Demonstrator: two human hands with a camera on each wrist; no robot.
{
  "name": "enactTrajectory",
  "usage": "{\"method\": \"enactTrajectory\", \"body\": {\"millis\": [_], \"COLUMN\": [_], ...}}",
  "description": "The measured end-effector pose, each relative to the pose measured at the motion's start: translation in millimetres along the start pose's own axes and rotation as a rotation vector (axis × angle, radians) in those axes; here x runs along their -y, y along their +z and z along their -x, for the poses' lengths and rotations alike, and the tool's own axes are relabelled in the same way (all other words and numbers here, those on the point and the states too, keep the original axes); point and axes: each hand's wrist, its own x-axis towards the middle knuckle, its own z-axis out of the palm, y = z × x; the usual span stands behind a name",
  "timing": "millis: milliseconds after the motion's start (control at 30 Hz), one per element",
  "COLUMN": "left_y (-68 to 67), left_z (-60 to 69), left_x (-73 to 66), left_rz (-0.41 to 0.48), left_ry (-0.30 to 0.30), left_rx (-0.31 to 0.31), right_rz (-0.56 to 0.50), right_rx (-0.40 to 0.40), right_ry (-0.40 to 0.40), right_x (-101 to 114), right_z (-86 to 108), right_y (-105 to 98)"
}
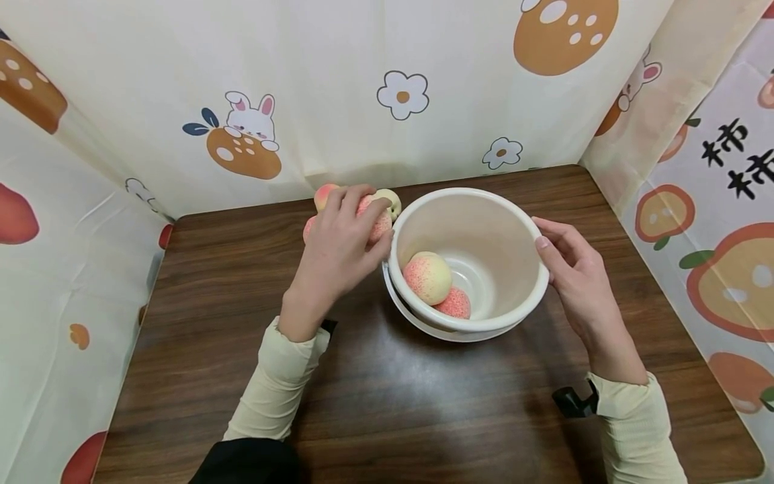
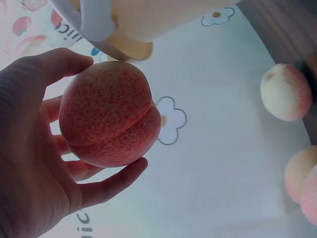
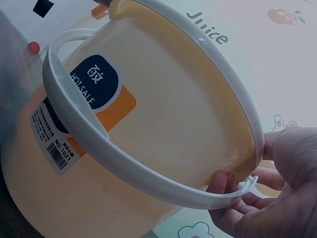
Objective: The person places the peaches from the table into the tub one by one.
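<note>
Head view shows a cream bucket (image 1: 468,222) on a brown wood-grain table (image 1: 242,336), its mouth facing up toward the camera. Two peaches lie inside the bucket, against its near-left wall: a yellow one speckled pink (image 1: 429,277) and, touching it, a redder one (image 1: 456,304), partly hidden.

Just left of the bucket, the left hand (image 1: 341,245) grasps a peach (image 2: 109,114), thumb on one side and fingers curved round the other. As the left wrist view shows, this peach is red-speckled with a clear groove; it is beside the bucket's rim and outside it, though whether the two touch I cannot tell. Three more peaches lie to the left of the bucket, beyond the left hand: a pale one (image 1: 392,199) nearest the rim, then an orange-pink one (image 1: 325,195) and a pink one (image 1: 309,228), both partly covered by the hand.

At the bucket's right side, the right hand (image 1: 580,275) pinches the rim, its fingertips by one end of the white handle (image 3: 148,181), which hangs down along the outer wall. A label (image 3: 111,99) reading "HOT SALE" is stuck on that wall. Behind the bucket hangs a pale curtain (image 1: 332,67) printed with rabbits and flowers.
</note>
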Motion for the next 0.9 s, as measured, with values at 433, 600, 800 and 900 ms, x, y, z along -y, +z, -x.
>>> {"method": "enactTrajectory", "body": {"millis": [433, 600, 800, 900], "left_y": [-8.2, -7.5, -5.0, -3.3], "left_z": [-16.7, -21.1, -25.7, -27.6], "left_x": [-17.3, -23.7, -30.7, -33.6], "left_rz": [0.017, 0.036, 0.077, 0.111], "left_ry": [0.070, 0.113, 0.141, 0.158], "left_rx": [-0.014, -0.016, 0.028, 0.055], "right_rz": [0.032, 0.039, 0.029, 0.021], "right_rx": [0.003, 0.006, 0.006, 0.005], "right_ry": [0.003, 0.001, -0.003, -0.002], "right_x": [1, 1, 1, 1], "right_z": [0.7, 0.5, 0.4, 0.3], "right_y": [0, 0, -1, -1]}}
